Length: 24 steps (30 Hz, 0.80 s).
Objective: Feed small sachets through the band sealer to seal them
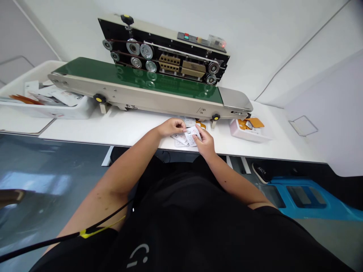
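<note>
Over the front part of the white table, my right hand (206, 142) grips a small white printed packet (191, 135) between thumb and fingers. My left hand (172, 127) is closed in a pinch at the packet's upper left corner. Beneath and beside it, more white printed packets (181, 143) lie loosely overlapped on the tabletop. Some white and orange packets (200, 125) lie just behind my hands, partly hidden by them and by the conveyor above.
Behind my hands stands a band sealing machine (170, 56) with a green conveyor belt (93, 71). At left, a white bin (70, 113) contains packets; at right, a smaller tray (249, 136) contains orange and white ones. A blue plastic stool (309, 185) is on the floor at right.
</note>
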Tool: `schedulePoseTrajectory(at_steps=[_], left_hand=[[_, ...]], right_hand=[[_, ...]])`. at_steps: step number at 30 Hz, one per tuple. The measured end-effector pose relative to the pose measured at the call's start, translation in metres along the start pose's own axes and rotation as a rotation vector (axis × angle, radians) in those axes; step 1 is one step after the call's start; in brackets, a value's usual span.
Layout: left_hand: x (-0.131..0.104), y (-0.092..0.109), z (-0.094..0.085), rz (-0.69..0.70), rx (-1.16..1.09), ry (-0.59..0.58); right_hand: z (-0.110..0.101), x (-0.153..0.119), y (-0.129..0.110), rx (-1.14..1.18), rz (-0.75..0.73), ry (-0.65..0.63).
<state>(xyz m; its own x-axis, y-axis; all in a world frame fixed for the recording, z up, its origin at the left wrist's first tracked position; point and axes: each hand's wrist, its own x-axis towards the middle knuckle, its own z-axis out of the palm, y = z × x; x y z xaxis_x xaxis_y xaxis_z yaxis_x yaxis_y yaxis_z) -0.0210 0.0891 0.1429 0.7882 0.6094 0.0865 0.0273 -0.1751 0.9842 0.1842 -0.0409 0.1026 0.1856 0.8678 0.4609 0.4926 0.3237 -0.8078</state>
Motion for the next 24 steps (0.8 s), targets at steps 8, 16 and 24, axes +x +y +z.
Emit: schedulePoseTrajectory(at_steps=[8, 16, 24], left_hand=[[-0.0019, 0.0027, 0.0011, 0.024, 0.025, -0.007], [-0.0011, 0.0007, -0.0004, 0.02, 0.015, -0.038], [-0.0008, 0.0025, -0.0017, 0.041, 0.038, -0.071]], right_hand=[[0.0022, 0.0008, 0.003, 0.02, 0.022, -0.005], [0.0021, 0.0004, 0.0038, 0.034, 0.038, -0.01], [-0.0001, 0.0009, 0.0, -0.037, -0.003, 0.004]])
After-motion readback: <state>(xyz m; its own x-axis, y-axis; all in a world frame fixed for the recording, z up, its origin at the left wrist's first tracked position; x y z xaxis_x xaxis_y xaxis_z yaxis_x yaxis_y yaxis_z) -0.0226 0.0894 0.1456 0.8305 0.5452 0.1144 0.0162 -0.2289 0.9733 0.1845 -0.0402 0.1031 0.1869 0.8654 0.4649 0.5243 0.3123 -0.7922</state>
